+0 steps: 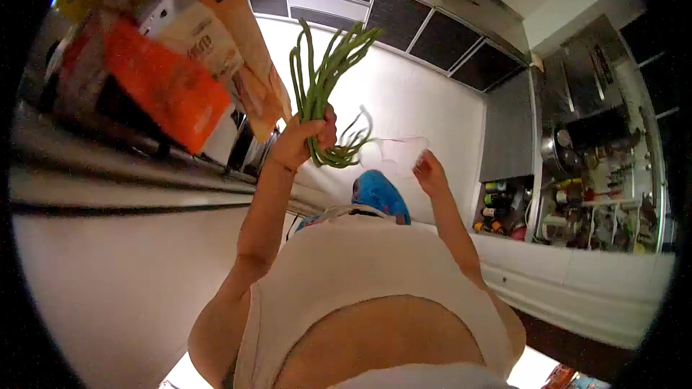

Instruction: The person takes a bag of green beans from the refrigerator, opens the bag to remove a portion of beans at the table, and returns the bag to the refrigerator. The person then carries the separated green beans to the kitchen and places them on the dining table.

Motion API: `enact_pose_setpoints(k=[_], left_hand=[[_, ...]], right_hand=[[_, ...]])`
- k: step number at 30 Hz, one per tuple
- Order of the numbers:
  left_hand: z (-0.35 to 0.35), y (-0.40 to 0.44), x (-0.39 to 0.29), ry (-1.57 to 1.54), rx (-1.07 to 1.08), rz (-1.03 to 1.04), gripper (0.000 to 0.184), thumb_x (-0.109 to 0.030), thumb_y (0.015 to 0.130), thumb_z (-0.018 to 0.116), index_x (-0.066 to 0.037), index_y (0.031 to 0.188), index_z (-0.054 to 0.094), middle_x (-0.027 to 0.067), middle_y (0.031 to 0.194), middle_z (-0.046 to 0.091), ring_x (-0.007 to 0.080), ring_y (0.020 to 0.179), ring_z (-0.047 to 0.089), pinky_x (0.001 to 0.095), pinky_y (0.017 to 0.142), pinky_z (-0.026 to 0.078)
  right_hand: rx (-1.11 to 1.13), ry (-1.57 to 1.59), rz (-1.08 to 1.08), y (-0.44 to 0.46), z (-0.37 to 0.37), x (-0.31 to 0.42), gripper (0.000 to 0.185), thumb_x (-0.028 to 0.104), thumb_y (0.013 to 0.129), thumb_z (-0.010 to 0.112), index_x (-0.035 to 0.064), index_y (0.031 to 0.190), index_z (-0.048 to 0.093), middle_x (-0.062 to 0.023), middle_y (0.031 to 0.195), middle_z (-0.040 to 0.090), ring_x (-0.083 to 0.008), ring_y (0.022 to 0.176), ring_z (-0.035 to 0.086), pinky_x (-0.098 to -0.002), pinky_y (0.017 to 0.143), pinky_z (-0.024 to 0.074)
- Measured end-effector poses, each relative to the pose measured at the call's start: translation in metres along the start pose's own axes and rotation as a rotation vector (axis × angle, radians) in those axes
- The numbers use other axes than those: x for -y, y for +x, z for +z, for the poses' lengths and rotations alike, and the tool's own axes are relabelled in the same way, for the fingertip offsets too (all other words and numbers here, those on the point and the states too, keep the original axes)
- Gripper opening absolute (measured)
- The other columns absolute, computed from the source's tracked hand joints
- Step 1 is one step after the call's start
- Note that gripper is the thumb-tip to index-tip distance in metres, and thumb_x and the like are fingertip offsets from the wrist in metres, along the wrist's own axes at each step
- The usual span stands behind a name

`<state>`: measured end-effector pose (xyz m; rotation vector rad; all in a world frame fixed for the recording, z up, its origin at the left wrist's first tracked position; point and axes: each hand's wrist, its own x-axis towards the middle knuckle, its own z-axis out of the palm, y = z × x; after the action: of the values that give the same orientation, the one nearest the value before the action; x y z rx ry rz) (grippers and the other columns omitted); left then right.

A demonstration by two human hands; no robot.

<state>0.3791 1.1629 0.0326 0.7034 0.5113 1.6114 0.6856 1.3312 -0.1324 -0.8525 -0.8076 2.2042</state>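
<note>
My left hand is closed around a bunch of long green beans. Their upper ends fan out above the fist, and the lower ends curl to the right below it. My right hand pinches the edge of a thin, see-through piece with a pinkish rim, which looks like plastic. A white patch shows at its left end, close to the curled bean ends; whether they touch, I cannot tell.
At left, an orange packet and a brown paper bag crowd a shelf. Dark-fronted cabinets line the far side. On the right are racks with bottles and pots. Pale floor lies below.
</note>
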Motion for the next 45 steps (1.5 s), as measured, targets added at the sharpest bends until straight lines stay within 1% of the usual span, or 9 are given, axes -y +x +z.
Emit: enact_pose_setpoints(k=[4,9,15,24,27,28,32,38,45], left_hand=[[-0.056,0.108,-0.034,-0.285,0.482,0.214,0.020,-0.025,0.082,0.055,-0.012,0.087,0.040,-0.0057,0.056,0.037,0.0051,0.044,0.035,0.0211,0.046,0.026],[-0.123,0.239,-0.066,-0.427,0.510,0.421,0.018,-0.027,0.084,0.053,-0.015,0.087,0.039,-0.0073,0.057,0.037,0.0034,0.042,0.033,0.0208,0.047,0.027],[-0.213,0.320,-0.174,-0.373,0.271,0.575,0.013,-0.021,0.085,0.051,-0.014,0.088,0.040,-0.0067,0.059,0.037,0.0038,0.046,0.036,0.0207,0.050,0.028],[-0.354,0.348,-0.242,-0.326,0.117,0.933,0.009,-0.020,0.086,0.048,-0.012,0.089,0.043,-0.0053,0.060,0.037,0.0040,0.049,0.035,0.0215,0.053,0.030],[-0.409,0.383,-0.280,-0.285,0.168,0.937,0.011,-0.021,0.085,0.050,-0.012,0.089,0.045,-0.0059,0.059,0.037,0.0031,0.046,0.033,0.0212,0.048,0.028],[-0.428,0.396,-0.301,-0.273,0.157,0.960,0.012,-0.021,0.085,0.051,-0.012,0.089,0.045,-0.0060,0.059,0.036,0.0029,0.046,0.033,0.0210,0.048,0.028],[-0.472,0.408,-0.333,-0.243,-0.001,0.922,0.015,-0.021,0.084,0.053,-0.011,0.087,0.043,-0.0049,0.059,0.038,0.0042,0.044,0.035,0.0220,0.048,0.030],[-0.573,0.346,-0.418,-0.096,-0.178,0.934,0.016,-0.022,0.083,0.054,-0.011,0.089,0.042,-0.0047,0.058,0.038,0.0043,0.042,0.034,0.0215,0.047,0.029],[-0.668,0.304,-0.539,0.058,-0.586,0.895,0.018,-0.017,0.082,0.054,-0.006,0.093,0.045,-0.0016,0.062,0.038,0.0065,0.049,0.033,0.0202,0.048,0.029]], right_hand=[[-0.294,0.270,0.070,0.075,-0.054,0.036,0.012,0.017,0.082,0.054,0.0128,0.070,0.052,0.0014,0.059,0.051,-0.0120,0.053,0.049,-0.0271,0.050,0.0421],[-0.108,0.149,0.125,0.276,-0.038,0.111,0.013,0.018,0.080,0.058,0.0125,0.070,0.052,0.0018,0.059,0.051,-0.0121,0.053,0.049,-0.0266,0.049,0.0419],[0.277,-0.098,0.318,0.577,0.194,0.105,0.011,0.017,0.083,0.053,0.0126,0.073,0.050,0.0021,0.058,0.046,-0.0100,0.050,0.043,-0.0234,0.048,0.0391],[0.745,-0.099,0.394,0.744,0.404,0.018,0.010,0.017,0.084,0.050,0.0127,0.075,0.049,0.0004,0.058,0.047,-0.0109,0.052,0.046,-0.0277,0.049,0.0409],[0.715,-0.376,0.334,0.865,0.314,0.019,0.014,0.017,0.085,0.047,0.0102,0.075,0.053,-0.0020,0.059,0.050,-0.0146,0.057,0.050,-0.0241,0.056,0.0437],[0.327,-0.576,0.381,0.879,0.297,0.032,0.016,0.020,0.084,0.049,0.0092,0.071,0.052,-0.0026,0.057,0.049,-0.0151,0.054,0.050,-0.0257,0.051,0.0436],[0.035,-0.719,0.259,0.911,0.124,0.073,0.027,0.024,0.082,0.051,0.0065,0.061,0.049,-0.0057,0.054,0.046,-0.0143,0.049,0.045,-0.0286,0.042,0.0360],[-0.319,-0.868,0.518,0.938,0.142,0.024,0.026,0.023,0.079,0.053,0.0055,0.059,0.051,-0.0070,0.055,0.049,-0.0154,0.049,0.047,-0.0311,0.043,0.0378],[0.524,-1.265,0.559,1.160,0.424,-0.193,0.026,0.022,0.075,0.056,0.0042,0.056,0.053,-0.0085,0.055,0.052,-0.0166,0.049,0.049,-0.0342,0.045,0.0398]])
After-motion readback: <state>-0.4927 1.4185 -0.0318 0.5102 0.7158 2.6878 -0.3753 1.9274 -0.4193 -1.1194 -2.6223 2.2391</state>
